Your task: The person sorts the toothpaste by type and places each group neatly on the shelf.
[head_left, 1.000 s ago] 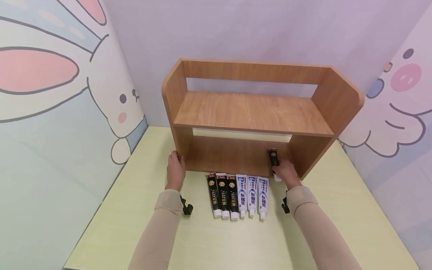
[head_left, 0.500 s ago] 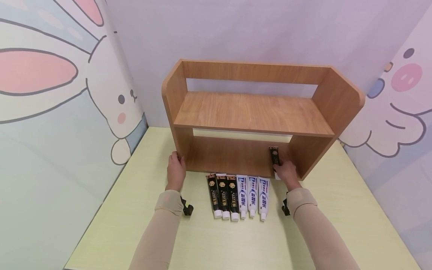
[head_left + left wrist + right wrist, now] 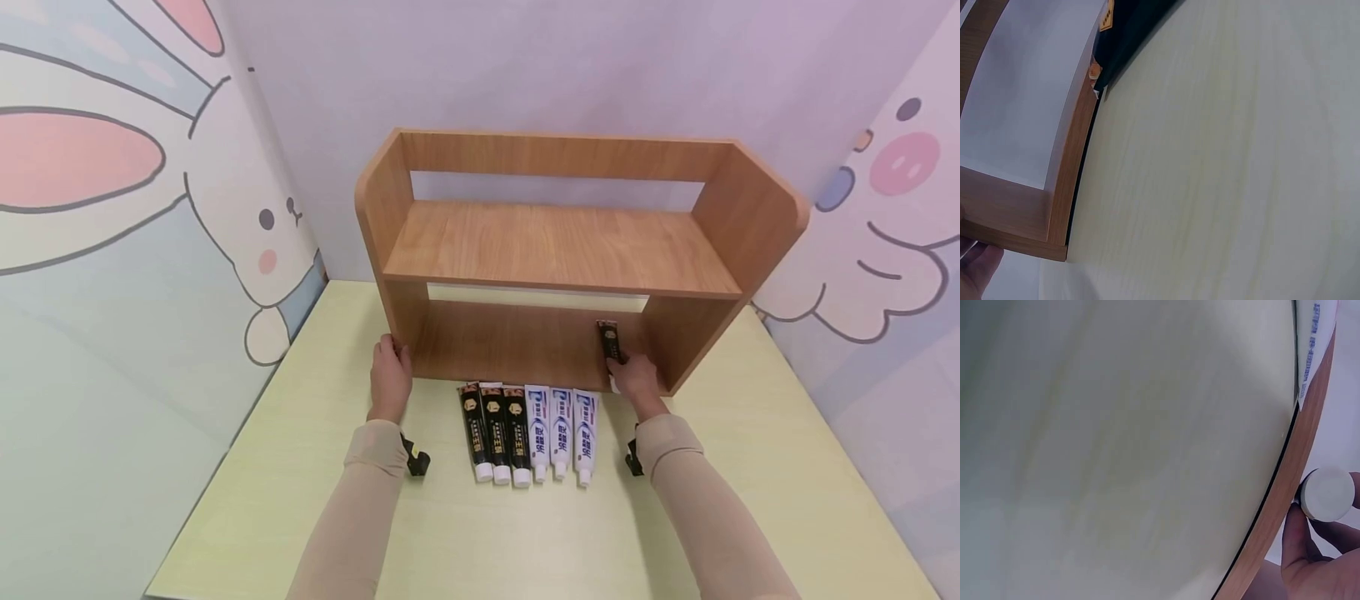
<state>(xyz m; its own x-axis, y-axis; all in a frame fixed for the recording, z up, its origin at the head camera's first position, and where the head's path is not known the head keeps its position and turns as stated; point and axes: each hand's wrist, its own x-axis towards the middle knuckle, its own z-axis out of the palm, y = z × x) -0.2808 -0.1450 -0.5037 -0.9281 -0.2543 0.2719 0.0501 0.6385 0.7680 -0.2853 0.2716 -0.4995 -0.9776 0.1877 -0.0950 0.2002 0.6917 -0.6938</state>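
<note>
A wooden two-tier shelf [image 3: 555,246] stands on the table. My right hand [image 3: 636,382] holds a black toothpaste tube [image 3: 610,337] lying at the right end of the lower board, its crimped end toward the back. In the right wrist view the tube's white cap [image 3: 1329,495] sits between the thumb and fingers, just behind the board's front edge. My left hand [image 3: 391,379] grips the front edge of the shelf's left side panel [image 3: 1007,240], as the left wrist view also shows. Between the hands, black toothpaste tubes [image 3: 496,433] and white toothpaste tubes [image 3: 561,429] lie in a row.
The row of tubes lies close along the shelf's front edge, caps toward me. A pale yellow-green table [image 3: 495,550] extends around the shelf. Walls with a cartoon rabbit [image 3: 240,200] on the left and a pig on the right close in the sides.
My right hand has slid the black toothpaste tube slightly farther back on the lower board, so its white cap is now mostly covered. The left hand keeps its grip on the side panel.
</note>
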